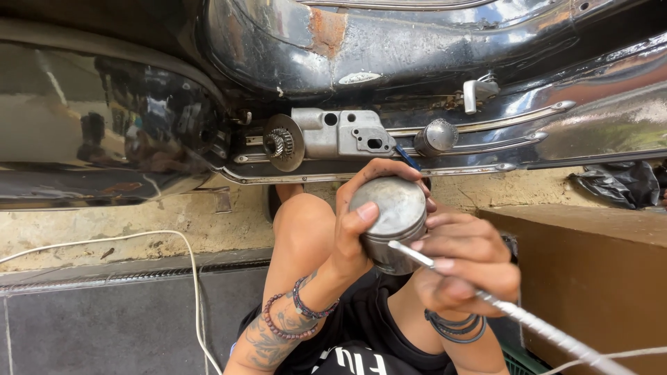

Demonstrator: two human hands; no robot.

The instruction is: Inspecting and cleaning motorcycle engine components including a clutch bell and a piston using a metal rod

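Note:
My left hand (354, 222) grips a round grey metal piston (390, 212) by its side, crown facing me, thumb laid over the top edge. My right hand (465, 267) holds a thin silver metal tool (528, 323) with a knurled handle; its tip touches the lower rim of the piston. Both hands sit over my bare knee (302, 222), in front of a black scooter body. Bead bracelets circle my left wrist, dark bands my right.
A black scooter body (417, 48) with a rust patch fills the top. On its footboard rest a grey metal casting (340, 132), a small gear (281, 142) and a round knob (436, 135). A white cable (187, 257) crosses the floor at left. A brown box (597, 271) stands at right.

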